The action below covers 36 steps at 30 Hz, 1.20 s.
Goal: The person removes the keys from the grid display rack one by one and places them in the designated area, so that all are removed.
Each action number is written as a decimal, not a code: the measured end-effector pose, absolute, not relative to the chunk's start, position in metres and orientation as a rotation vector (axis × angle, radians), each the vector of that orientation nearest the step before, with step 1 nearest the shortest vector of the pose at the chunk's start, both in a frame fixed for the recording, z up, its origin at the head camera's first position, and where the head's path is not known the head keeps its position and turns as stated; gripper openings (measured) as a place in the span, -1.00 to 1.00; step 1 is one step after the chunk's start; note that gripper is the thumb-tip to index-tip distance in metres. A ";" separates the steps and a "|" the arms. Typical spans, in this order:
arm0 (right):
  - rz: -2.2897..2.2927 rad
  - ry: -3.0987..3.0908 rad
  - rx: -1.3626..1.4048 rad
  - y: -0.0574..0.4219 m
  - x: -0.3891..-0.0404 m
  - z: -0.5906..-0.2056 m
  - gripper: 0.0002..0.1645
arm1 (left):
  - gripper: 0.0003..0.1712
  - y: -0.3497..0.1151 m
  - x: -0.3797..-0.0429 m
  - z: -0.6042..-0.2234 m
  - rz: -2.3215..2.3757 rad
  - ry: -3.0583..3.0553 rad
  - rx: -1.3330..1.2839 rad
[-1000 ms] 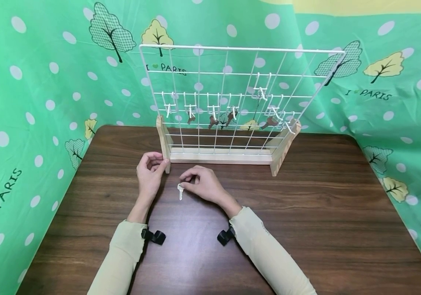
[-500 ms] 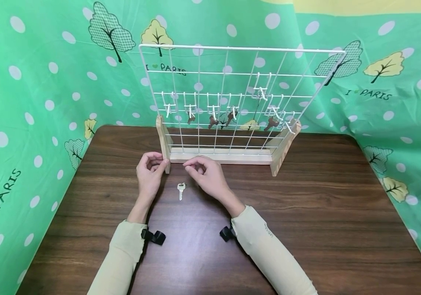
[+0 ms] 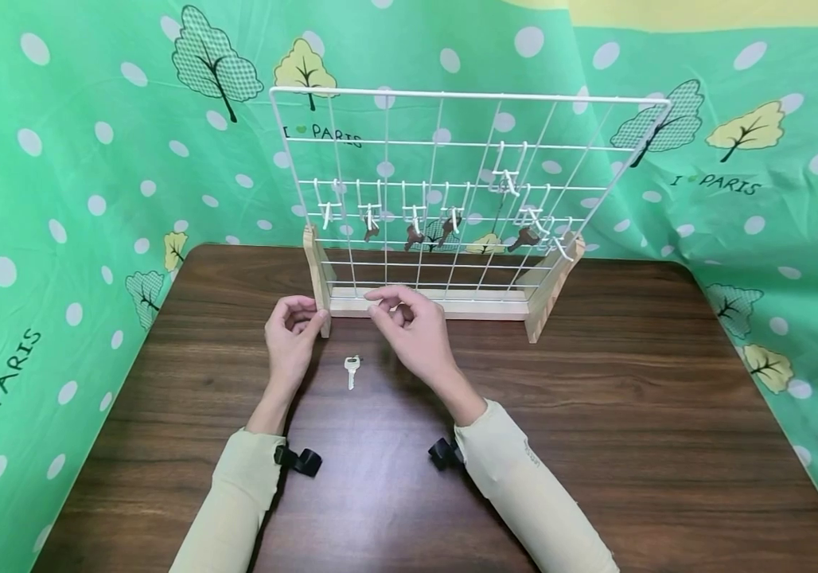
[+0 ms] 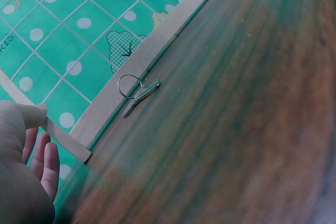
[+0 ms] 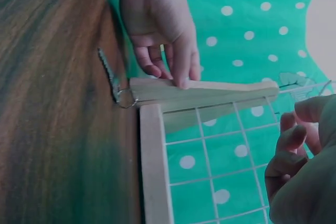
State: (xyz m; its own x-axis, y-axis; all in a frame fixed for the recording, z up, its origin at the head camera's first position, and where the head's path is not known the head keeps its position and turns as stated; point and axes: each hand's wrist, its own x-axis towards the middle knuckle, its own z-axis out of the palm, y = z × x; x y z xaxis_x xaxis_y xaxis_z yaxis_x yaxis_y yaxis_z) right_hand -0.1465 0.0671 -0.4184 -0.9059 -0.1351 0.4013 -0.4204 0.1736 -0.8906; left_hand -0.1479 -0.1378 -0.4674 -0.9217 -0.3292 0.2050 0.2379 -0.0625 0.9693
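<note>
My left hand (image 3: 290,341) holds the left wooden leg (image 3: 319,274) of a white wire grid rack, thumb on one side of the wood and fingers on the other. A silver key (image 3: 352,371) lies on the table in front of the rack. Its ring (image 4: 129,86) shows in the left wrist view, close to the base board. My right hand (image 3: 418,336) is over the table at the rack's front, right of the key. Its fingers bend loosely, with nothing seen between them in the right wrist view.
White hooks (image 3: 414,215) hang along the grid (image 3: 473,95), several with brown-looking keys (image 3: 448,229). The leftmost hook (image 3: 328,212) bears no key. A wooden base board (image 3: 430,307) joins the legs. Green patterned cloth (image 3: 94,159) encloses the brown table (image 3: 595,438) at back and sides.
My right hand has left the key on the table and moved up and right toward the rack's base. The left hand keeps its hold on the wooden leg.
</note>
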 end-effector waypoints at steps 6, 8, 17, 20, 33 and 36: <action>1.820 -2.162 0.468 0.070 -0.145 -0.408 -0.81 | -0.66 -0.142 -0.157 -0.485 -2.040 -1.843 0.108; 1.823 -2.149 0.447 0.071 -0.145 -0.405 -0.81 | -0.65 -0.144 -0.162 -0.493 -2.035 -1.846 0.107; 1.895 -2.055 0.377 0.066 -0.146 -0.393 -0.73 | -0.68 -0.147 -0.163 -0.499 -2.038 -1.841 0.076; 1.929 -2.014 0.369 0.063 -0.150 -0.388 -0.70 | -0.68 -0.147 -0.163 -0.498 -2.040 -1.835 0.090; 2.049 -1.972 0.364 0.058 -0.159 -0.378 -0.57 | -0.68 -0.146 -0.162 -0.497 -2.031 -1.848 0.098; 2.052 -1.981 0.352 0.055 -0.160 -0.377 -0.54 | -0.67 -0.146 -0.162 -0.497 -2.032 -1.847 0.103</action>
